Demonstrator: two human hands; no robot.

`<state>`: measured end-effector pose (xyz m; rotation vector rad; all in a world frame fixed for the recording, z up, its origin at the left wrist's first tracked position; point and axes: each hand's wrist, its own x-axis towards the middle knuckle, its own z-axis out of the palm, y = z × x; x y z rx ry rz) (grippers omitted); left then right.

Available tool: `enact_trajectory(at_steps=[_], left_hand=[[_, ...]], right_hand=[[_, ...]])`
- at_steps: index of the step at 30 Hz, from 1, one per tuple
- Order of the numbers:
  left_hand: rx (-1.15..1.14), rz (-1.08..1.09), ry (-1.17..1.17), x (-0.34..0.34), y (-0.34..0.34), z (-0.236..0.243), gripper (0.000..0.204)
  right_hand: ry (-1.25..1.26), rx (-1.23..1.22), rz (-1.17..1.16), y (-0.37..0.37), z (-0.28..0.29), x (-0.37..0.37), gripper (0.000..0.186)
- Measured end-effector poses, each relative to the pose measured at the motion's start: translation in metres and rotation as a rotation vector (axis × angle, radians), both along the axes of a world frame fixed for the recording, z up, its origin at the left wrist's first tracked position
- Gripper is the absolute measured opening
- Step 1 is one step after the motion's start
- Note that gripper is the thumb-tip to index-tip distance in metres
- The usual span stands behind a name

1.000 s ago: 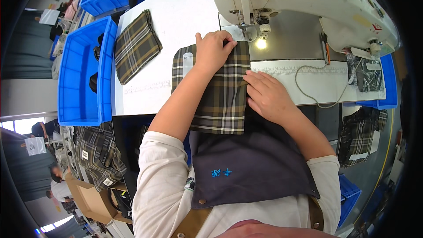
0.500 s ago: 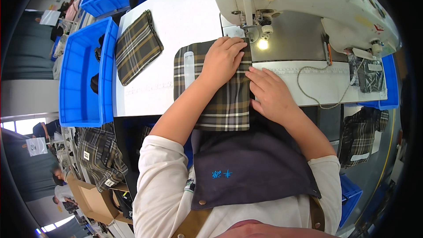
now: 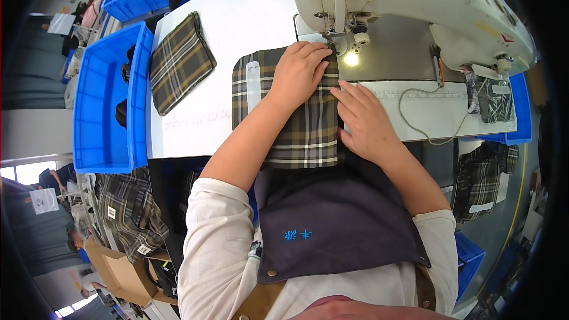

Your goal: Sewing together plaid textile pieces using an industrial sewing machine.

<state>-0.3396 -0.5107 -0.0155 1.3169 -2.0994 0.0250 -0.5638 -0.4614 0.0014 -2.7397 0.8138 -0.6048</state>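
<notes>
A plaid fabric panel (image 3: pixel 305 136) in brown, black and white lies on the white sewing table, its near end over the front edge. A pale strip (image 3: pixel 253 86) runs along its left part. My left hand (image 3: pixel 298 71) rests flat on the panel's upper right, fingers stretched toward the needle area. Beside the panel's right edge, my right hand (image 3: pixel 366 120) touches the cloth with its fingertips, fingers extended. The sewing machine (image 3: pixel 409 0) stands just beyond; its presser foot (image 3: pixel 333 38) is at the panel's far right corner, partly hidden by my left fingers.
Another folded plaid piece (image 3: pixel 182 64) lies at the table's left, next to a blue bin (image 3: pixel 109 106). Thread snips (image 3: pixel 438 65) and a grey cord (image 3: pixel 409 106) lie right of the machine bed. A plastic-wrapped bundle (image 3: pixel 493 98) sits at the right end.
The plaid panel and my left hand have shifted slightly away from me, toward the machine. My right hand has moved a little the same way along the edge.
</notes>
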Motion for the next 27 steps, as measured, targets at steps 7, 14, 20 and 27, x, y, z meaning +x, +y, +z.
enact_trajectory(at_steps=[7,14,20,27], left_hand=[[-0.002,0.008,-0.017,0.000,0.000,0.000,0.024],[-0.018,0.018,-0.023,-0.001,-0.003,0.000,0.024],[0.027,0.023,-0.052,-0.004,0.009,0.002,0.030],[0.277,-0.092,-0.016,-0.025,0.126,0.020,0.046]], right_hand=[[-0.047,0.027,-0.009,0.001,-0.005,0.001,0.041],[-0.027,0.014,-0.032,0.001,-0.004,0.000,0.040],[-0.024,0.016,-0.041,0.007,-0.005,-0.002,0.038],[-0.358,-0.076,-0.078,0.062,-0.031,-0.040,0.026]])
